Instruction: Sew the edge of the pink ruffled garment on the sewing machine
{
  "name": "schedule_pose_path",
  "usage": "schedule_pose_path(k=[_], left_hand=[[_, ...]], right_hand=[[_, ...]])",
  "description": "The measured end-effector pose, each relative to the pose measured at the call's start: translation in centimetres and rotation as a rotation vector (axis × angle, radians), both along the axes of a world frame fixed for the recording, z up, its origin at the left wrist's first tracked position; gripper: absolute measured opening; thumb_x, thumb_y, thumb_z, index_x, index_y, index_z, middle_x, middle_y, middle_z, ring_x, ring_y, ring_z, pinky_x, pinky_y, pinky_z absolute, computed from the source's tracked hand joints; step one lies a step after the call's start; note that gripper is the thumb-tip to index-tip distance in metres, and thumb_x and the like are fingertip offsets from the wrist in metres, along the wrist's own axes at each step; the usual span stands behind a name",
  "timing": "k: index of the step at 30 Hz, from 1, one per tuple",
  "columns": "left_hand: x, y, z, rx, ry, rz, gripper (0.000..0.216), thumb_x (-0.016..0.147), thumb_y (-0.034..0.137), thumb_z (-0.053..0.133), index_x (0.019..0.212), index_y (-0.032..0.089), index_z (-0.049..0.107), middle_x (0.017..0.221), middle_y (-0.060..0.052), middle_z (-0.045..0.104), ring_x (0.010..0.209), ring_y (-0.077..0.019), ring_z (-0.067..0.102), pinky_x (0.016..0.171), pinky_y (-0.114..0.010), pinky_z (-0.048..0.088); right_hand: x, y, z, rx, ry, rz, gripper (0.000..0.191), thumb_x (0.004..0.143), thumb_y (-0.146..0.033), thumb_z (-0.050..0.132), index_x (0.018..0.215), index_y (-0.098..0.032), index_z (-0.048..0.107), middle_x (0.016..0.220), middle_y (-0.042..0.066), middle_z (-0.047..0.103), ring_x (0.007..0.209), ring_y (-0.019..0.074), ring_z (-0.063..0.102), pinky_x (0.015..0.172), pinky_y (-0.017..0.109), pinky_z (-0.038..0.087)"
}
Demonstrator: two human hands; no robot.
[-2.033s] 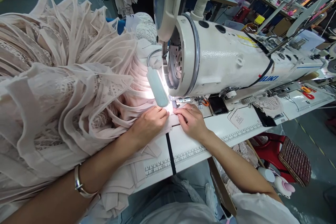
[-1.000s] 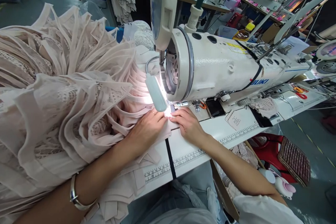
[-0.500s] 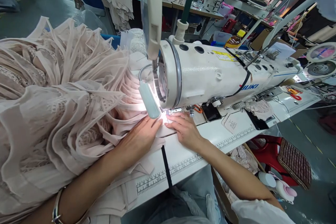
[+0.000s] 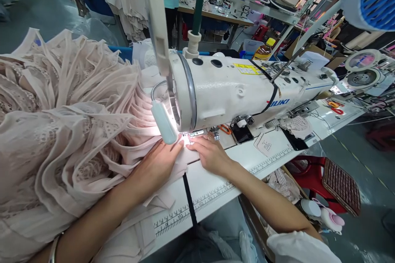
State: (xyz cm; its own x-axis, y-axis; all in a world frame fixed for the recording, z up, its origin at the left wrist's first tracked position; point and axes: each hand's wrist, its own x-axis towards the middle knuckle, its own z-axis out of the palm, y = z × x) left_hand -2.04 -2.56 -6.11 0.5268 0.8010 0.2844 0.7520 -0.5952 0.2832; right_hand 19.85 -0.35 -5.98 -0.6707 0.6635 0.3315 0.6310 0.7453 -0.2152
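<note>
A white sewing machine (image 4: 220, 92) stands across the table, its needle area brightly lit by a small pale lamp (image 4: 164, 125). Beneath the lamp, my left hand (image 4: 163, 160) grips pale pink fabric (image 4: 189, 155), its thumb toward the needle and some fingertips hidden. Close on the other side, my right hand (image 4: 212, 155) has bent fingers closed on the same fabric beside the presser foot. The fabric's edge at the needle is washed out by light. A large heap of pale pink lace-trimmed garments (image 4: 70, 131) lies against my left forearm.
Orange-handled scissors (image 4: 224, 129) and a black phone-like slab (image 4: 242, 133) lie by the machine base. A measuring tape strip (image 4: 212, 198) runs along the table's front edge. At right are a red chair (image 4: 311, 172) and a blue fan (image 4: 373, 0).
The view has turned slightly to the right, so the machine and heap appear farther left. Both hands stay on the fabric at the needle, with little visible movement.
</note>
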Motion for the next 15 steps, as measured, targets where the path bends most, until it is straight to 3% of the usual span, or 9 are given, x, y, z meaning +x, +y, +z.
schedule_pose_path(k=[4,10,15], left_hand=[[0.3,0.6,0.5,-0.07,-0.04,0.03,0.032,0.098,0.018,0.03,0.109,0.018,0.059,0.119,-0.014,0.061,0.111,-0.028,0.056,0.092,-0.044,0.05],[0.5,1.3,1.0,-0.119,-0.18,0.029,0.027,0.096,0.02,0.032,0.104,0.02,0.058,0.112,-0.009,0.062,0.101,-0.0225,0.057,0.089,-0.037,0.05],[0.5,1.6,1.6,-0.182,-0.216,0.092,0.021,0.092,0.018,0.035,0.088,0.022,0.055,0.089,-0.004,0.06,0.087,-0.0211,0.058,0.083,-0.035,0.049]], right_hand=[[-0.1,0.4,0.2,-0.051,-0.04,-0.026,0.04,0.087,-0.003,0.042,0.114,-0.02,0.067,0.115,0.009,0.068,0.107,0.0234,0.061,0.099,0.043,0.042],[-0.3,0.9,0.8,-0.151,-0.076,-0.029,0.046,0.084,-0.003,0.039,0.12,-0.018,0.063,0.116,0.01,0.067,0.107,0.0218,0.06,0.105,0.042,0.037],[-0.5,1.0,1.2,-0.227,-0.151,-0.066,0.051,0.083,-0.001,0.036,0.124,-0.019,0.06,0.118,0.009,0.066,0.103,0.0216,0.06,0.106,0.044,0.037]])
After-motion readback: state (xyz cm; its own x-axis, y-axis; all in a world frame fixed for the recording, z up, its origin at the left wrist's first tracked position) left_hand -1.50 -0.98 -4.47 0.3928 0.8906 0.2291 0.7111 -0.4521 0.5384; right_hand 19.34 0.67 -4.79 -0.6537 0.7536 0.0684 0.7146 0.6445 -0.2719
